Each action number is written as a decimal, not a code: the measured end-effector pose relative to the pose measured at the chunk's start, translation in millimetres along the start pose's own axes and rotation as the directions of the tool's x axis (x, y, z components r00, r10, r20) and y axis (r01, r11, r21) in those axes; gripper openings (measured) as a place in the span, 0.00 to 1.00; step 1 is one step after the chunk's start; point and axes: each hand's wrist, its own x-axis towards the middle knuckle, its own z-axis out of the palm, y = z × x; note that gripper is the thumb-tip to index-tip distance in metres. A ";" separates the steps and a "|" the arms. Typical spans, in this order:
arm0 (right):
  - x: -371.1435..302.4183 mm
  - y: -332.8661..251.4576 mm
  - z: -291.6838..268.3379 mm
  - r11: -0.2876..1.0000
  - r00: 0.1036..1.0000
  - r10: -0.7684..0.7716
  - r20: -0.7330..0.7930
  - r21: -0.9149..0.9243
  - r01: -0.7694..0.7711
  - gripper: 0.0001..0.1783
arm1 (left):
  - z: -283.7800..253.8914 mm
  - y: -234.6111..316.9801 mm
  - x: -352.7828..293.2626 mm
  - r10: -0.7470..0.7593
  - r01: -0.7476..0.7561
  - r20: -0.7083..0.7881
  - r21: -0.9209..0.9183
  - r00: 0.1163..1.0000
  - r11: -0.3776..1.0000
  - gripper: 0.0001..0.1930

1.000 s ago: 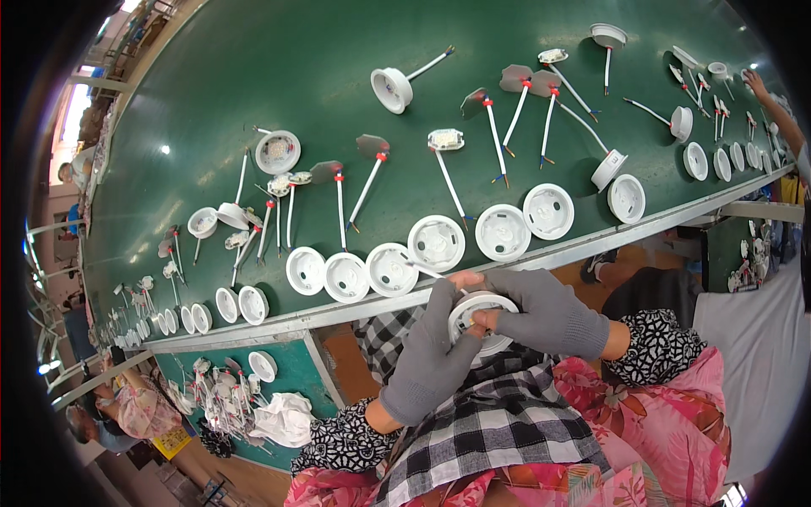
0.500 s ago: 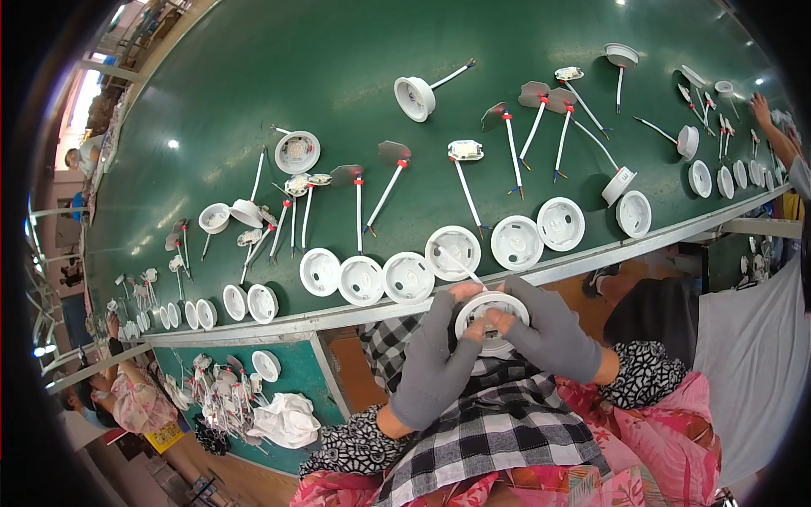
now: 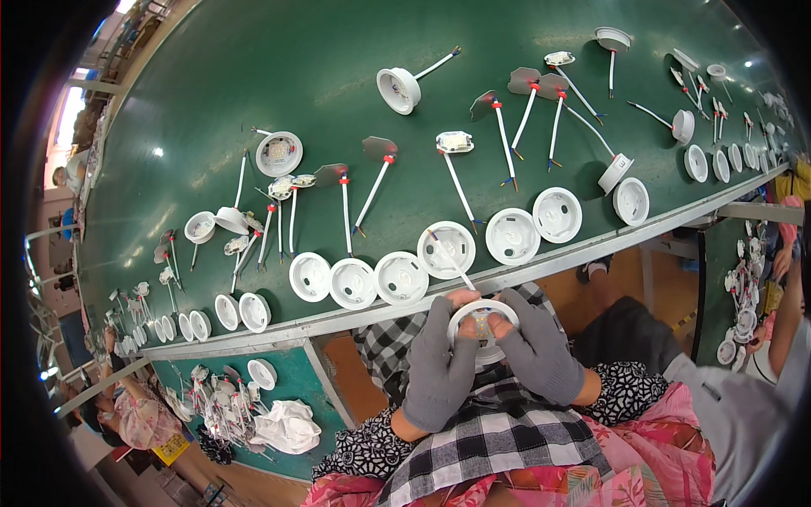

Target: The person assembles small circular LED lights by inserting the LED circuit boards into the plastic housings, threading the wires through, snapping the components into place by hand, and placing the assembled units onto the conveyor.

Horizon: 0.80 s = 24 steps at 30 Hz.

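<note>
A long green worktable fills the upper half of the frame, its metal front edge running from lower left to right. Along that edge we see a row of white round housings, and farther up lie wired parts with white leads scattered across the green. Just below the centre of the frame we hold a white round lamp housing over a checked lap, close to the table's edge. Our left hand, in a grey glove, grasps its left rim, and our right hand, also gloved, grips the right rim with the thumb pressed on the inside. At lower left, a teal tray holds more white parts.
</note>
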 end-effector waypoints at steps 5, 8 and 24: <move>5.0 4.9 5.2 0.996 0.996 -0.083 -0.029 0.020 0.084 0.16 | -0.1 1.5 1.4 -0.023 0.023 0.009 -0.007 1.000 1.000 0.13; 8.8 6.6 6.6 0.996 0.994 -0.093 -0.052 0.014 0.094 0.13 | -3.3 3.2 4.4 -0.059 0.060 0.044 -0.034 0.997 0.998 0.13; 41.6 -11.5 -19.6 0.992 0.918 -0.100 0.383 0.106 0.064 0.20 | -32.3 11.2 16.2 -0.136 0.147 0.270 -0.020 0.953 0.989 0.25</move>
